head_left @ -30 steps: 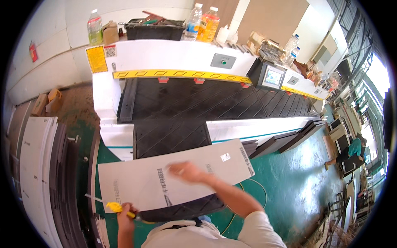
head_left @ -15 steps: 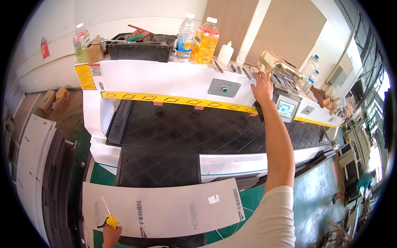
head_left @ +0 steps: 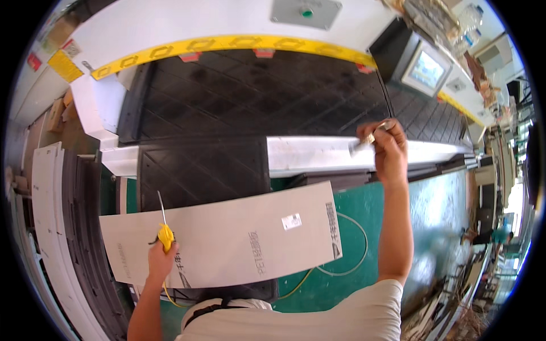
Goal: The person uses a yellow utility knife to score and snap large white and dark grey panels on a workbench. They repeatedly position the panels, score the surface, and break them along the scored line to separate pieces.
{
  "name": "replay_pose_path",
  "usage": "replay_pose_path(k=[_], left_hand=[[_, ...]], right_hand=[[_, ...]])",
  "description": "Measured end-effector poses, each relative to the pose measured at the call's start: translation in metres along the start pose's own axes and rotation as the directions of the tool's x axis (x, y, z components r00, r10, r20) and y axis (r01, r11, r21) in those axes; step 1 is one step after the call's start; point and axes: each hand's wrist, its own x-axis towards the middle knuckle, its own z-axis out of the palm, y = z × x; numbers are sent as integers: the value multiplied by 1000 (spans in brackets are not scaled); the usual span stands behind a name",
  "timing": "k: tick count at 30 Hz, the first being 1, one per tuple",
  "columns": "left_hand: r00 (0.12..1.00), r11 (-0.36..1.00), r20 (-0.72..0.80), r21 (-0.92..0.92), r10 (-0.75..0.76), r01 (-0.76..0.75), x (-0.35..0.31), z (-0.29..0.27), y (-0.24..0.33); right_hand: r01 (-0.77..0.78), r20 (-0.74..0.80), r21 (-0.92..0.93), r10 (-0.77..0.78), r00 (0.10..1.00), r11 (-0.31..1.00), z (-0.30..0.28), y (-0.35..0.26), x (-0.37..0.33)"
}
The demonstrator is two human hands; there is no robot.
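Note:
A yellow air blow gun (head_left: 165, 236) with a long thin metal nozzle is gripped in my left hand (head_left: 160, 260). A yellow hose trails near that wrist. Below the gun lies a long pale grey panel (head_left: 227, 244) with printed marks and a white label. My right hand (head_left: 392, 152) is raised in front of the machine's white lower edge, its fingers closed round a small metal piece (head_left: 364, 142). Motion blurs that piece, which shows a silvery end and a gold-coloured part; its exact kind cannot be told.
The white machine's beam (head_left: 227, 23) with a yellow strip spans the far side, above a black grooved bed (head_left: 256, 102). A tilted touchscreen (head_left: 427, 71) juts out at the right. Stacked boards (head_left: 48, 193) stand at left. A pale hose (head_left: 364, 238) loops on the green floor.
My right hand has come back from the beam's top, now with the small metal piece. The blow gun has risen and turned more upright. The view has tipped downward.

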Motion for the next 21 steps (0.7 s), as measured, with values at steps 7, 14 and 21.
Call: replay_pose_path(k=[7,14,21], left_hand=[[978,985,-167,-94,126,-143,44,25,36],[821,810,-34,190,570,-555,43,50,69],[750,720,184,211,635,-661,52,44,50]], right_hand=[[-482,-143,-542,490,860,688,-82,101,-88],[-291,-93,-746,340,936,599,-84,149,-114],[-58,-15,-775,73,997,630,54,207,-164]])
